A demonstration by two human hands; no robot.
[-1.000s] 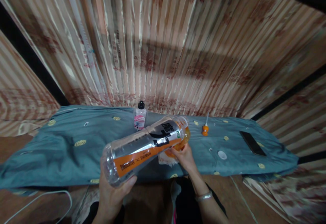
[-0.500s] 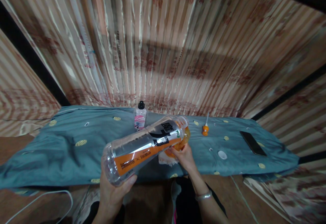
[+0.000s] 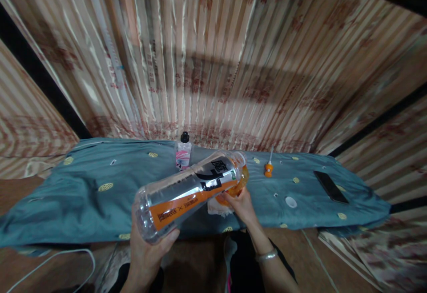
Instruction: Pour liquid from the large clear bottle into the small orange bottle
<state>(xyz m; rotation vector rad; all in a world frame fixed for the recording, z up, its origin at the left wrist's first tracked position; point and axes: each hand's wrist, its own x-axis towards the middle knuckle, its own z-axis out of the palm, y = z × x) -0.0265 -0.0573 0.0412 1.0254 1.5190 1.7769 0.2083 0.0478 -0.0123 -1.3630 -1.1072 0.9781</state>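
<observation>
My left hand (image 3: 150,248) is wrapped round the base of a large clear plastic bottle (image 3: 190,193) with an orange and silver label. The bottle is tilted, its uncapped neck pointing right and up over a smaller orange bottle (image 3: 243,182). My right hand (image 3: 243,206) grips that orange bottle, which is partly hidden behind the large one. Whether liquid runs between them I cannot tell. Under the orange bottle lies a white cloth or tissue (image 3: 218,208). An orange pump top (image 3: 268,168) with a pale tube lies to the right, and a white round cap (image 3: 291,202) lies nearer me.
A teal patterned cloth (image 3: 83,195) covers the long surface. A clear bottle with black cap and pink label (image 3: 183,150) stands at the back. A dark phone (image 3: 330,187) lies at the right. Striped curtains (image 3: 207,62) hang behind. A white cable (image 3: 60,254) loops at lower left.
Almost nothing differs. Both hands keep the two bottles in the same place, and the large bottle stays tilted at about the same angle.
</observation>
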